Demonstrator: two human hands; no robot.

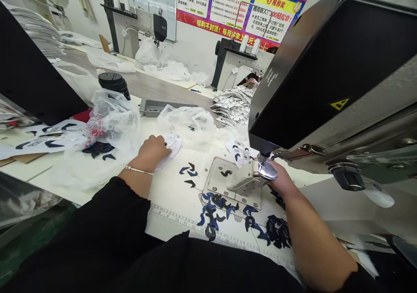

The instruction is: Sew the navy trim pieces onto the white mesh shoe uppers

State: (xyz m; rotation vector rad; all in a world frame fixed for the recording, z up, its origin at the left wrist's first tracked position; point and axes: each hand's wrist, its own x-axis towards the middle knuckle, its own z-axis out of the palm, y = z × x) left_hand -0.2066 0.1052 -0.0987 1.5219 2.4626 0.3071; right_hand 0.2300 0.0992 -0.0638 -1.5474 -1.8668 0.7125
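Head view, left hand clutching fabric, right hand, fingers hidden behind steel foot

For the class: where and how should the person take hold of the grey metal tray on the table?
Grip the left end of the grey metal tray, coming from the near side with the left hand, fingers under the raised rim. That corner is bare, while a plastic bag lies over the tray's right front.
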